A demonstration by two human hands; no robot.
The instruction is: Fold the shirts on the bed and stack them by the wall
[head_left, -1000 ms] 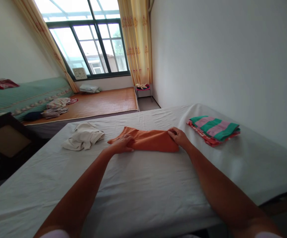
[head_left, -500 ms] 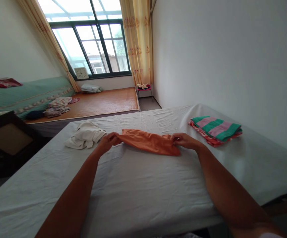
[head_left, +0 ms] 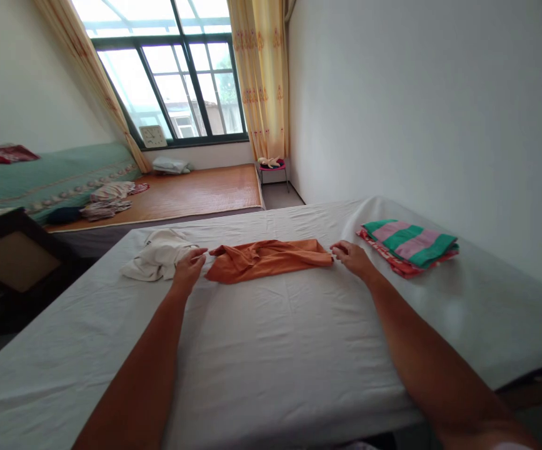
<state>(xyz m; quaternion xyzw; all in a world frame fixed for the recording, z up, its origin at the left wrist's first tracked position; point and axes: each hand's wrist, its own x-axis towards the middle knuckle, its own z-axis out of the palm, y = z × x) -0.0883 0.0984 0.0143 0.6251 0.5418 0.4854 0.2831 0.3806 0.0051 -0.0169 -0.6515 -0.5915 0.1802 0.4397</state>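
Observation:
An orange cloth [head_left: 268, 258] lies as a long folded strip across the white sheet, its left end bunched and wrinkled. My left hand [head_left: 187, 267] rests on the sheet just off that left end, fingers loosely spread and holding nothing. At the cloth's right end sits my right hand [head_left: 352, 256], fingers slightly curled and apart, just clear of the fabric. A crumpled white garment [head_left: 158, 257] lies directly left of my left hand.
The bed [head_left: 271, 350] has a white sheet. A folded stack with a green-and-pink striped cloth [head_left: 409, 242] on top sits at the right by the wall. Beyond the bed are a wooden platform [head_left: 195, 194] with clothes, a window and yellow curtains. A dark table [head_left: 12, 259] stands left.
Both hands lifted the orange cloth by its ends, laid it down farther away, and let go. The cloth now lies flatter and longer.

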